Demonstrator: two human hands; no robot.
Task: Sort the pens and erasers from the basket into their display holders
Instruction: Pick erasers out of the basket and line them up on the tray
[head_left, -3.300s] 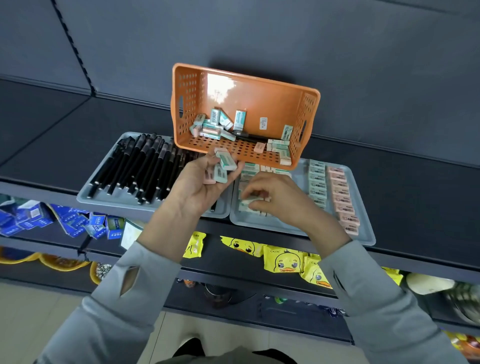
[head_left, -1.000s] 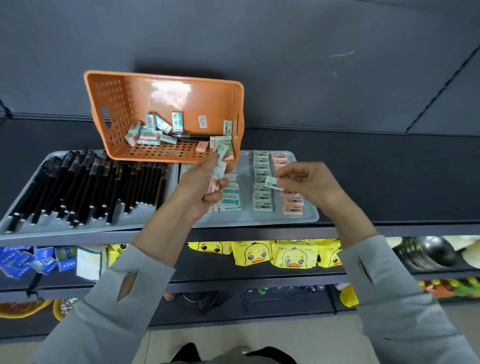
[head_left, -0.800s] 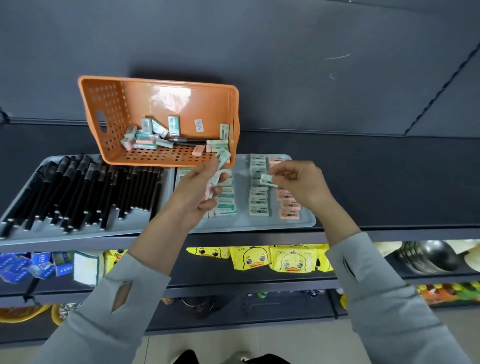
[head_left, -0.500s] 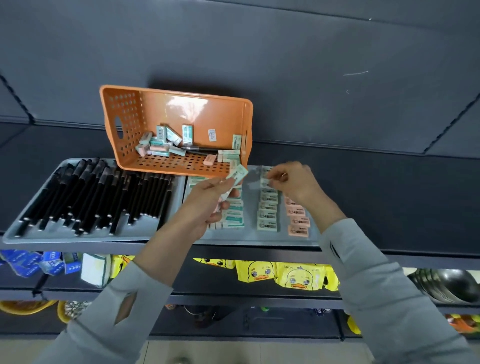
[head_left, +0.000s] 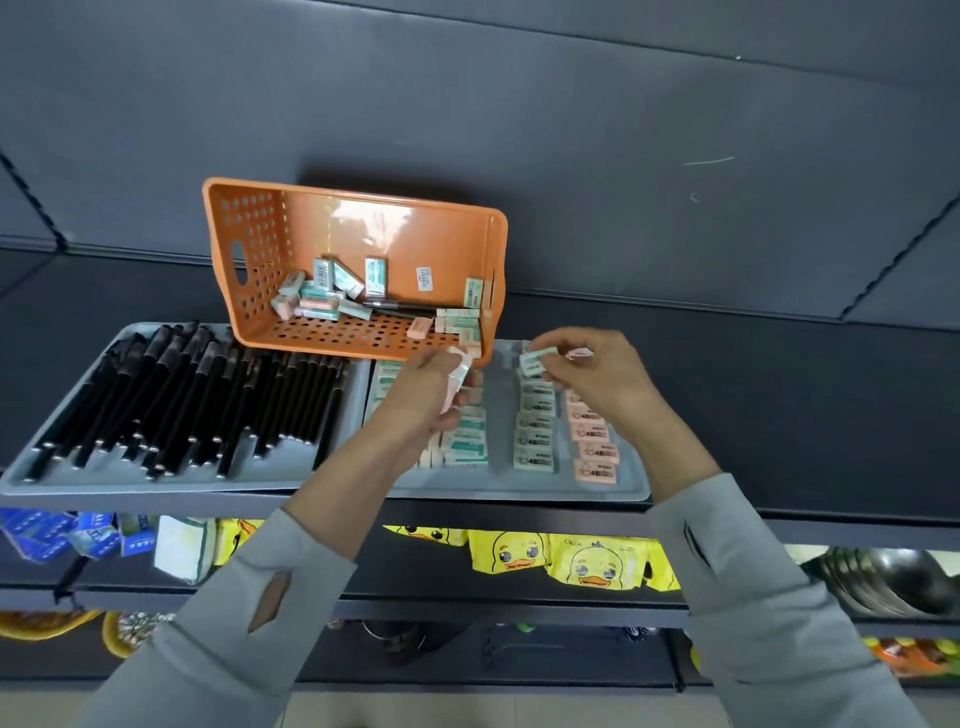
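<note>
An orange perforated basket (head_left: 358, 228) leans tipped toward me on the shelf, with several green and pink erasers (head_left: 322, 301) and a black pen (head_left: 395, 307) inside. Below it lie a grey pen tray (head_left: 156, 480) full of black pens (head_left: 182, 395) and a grey eraser tray (head_left: 631, 486) with rows of erasers (head_left: 535, 439). My left hand (head_left: 426, 400) grips a few erasers (head_left: 457, 379) over the eraser tray. My right hand (head_left: 592, 379) pinches a green eraser (head_left: 535, 359) at the far end of the green row.
The trays sit on a dark shelf (head_left: 779, 415) against a dark back panel. The lower shelf holds yellow duck packets (head_left: 571, 564), blue packets (head_left: 47, 535) at the left and dark bowls (head_left: 893, 582) at the right.
My right hand carried the green eraser from over the rows up to the far end of the green row. My left hand keeps its erasers near the basket's front edge.
</note>
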